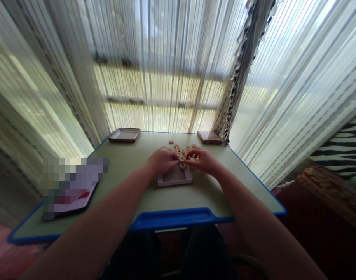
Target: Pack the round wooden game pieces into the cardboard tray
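Both of my hands meet over a small shallow tray [175, 179] on a pale green table [131, 186]. My left hand [163, 159] is curled, its fingertips at a round wooden game piece [182, 166] above the tray's far rim. My right hand [203, 159] is also curled, its fingers pinched near the same piece. Which hand holds the piece I cannot tell. Several more round wooden pieces [182, 149] lie scattered just beyond my hands.
An open shallow box half [124, 135] sits at the table's far left, and a reddish box lid [210, 137] at the far right. A dark flat item [70, 202] lies near the left edge. Sheer curtains [166, 70] hang behind. A blue rim [178, 217] borders the table.
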The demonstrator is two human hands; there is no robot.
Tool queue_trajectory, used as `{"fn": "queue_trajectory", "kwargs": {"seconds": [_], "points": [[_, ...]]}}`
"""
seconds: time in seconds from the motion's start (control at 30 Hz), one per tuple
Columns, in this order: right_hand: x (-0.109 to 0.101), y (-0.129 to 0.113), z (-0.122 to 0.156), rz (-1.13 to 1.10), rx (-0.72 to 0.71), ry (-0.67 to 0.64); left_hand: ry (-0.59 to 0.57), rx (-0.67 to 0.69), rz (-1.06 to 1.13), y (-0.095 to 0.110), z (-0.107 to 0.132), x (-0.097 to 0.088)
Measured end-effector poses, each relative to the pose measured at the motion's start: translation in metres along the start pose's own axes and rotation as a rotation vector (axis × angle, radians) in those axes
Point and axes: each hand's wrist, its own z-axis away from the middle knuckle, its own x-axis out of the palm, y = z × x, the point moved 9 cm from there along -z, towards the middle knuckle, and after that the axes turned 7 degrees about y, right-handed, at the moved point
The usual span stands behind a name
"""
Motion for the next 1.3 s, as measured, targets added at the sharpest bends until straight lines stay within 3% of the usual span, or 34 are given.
{"fn": "queue_trajectory", "kwargs": {"seconds": [0.33,0.7,1.3], "points": [[0.014,-0.002,0.003,0.014,-0.063,-0.071,-0.130,-0.009,-0.031,0.008,0.003,0.012],[0.013,-0.005,0.002,0.018,-0.078,-0.053,-0.143,-0.001,-0.076,0.008,0.003,0.014],[0.022,-0.008,0.005,0.066,-0.122,-0.083,-0.142,0.062,0.034,0.015,0.002,0.010]]}}
